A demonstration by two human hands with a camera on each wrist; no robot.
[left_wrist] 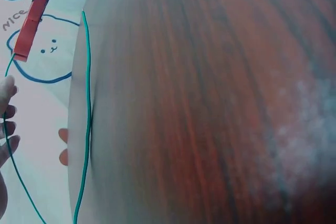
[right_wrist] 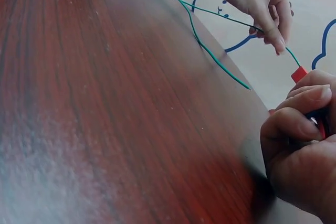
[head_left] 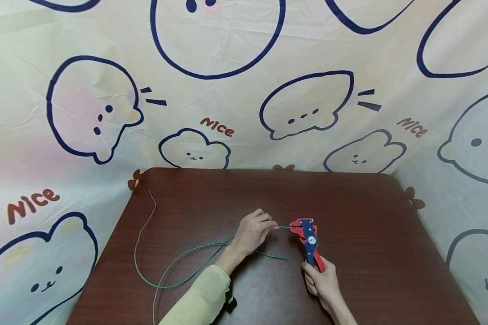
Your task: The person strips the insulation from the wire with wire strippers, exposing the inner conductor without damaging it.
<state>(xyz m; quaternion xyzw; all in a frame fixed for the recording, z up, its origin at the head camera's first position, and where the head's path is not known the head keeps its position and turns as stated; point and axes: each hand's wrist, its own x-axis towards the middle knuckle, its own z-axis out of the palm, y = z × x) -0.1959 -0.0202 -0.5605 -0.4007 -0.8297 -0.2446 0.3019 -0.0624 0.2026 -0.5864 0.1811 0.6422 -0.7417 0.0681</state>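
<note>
A long green wire lies in loose loops on the brown table, and one end of it runs up into my left hand. That hand pinches the wire between thumb and fingers, a short way from the tool. My right hand grips the handles of a red and blue wire stripper, held upright with its head to the left. The wire's end enters the red jaws; in the left wrist view it meets the red tip. The wire's other free end lies on the table below my left hand.
The dark brown wood table has rounded far corners. Behind it and at both sides hangs a pale cloth printed with cartoon bears. A black strap shows at the left sleeve's underside.
</note>
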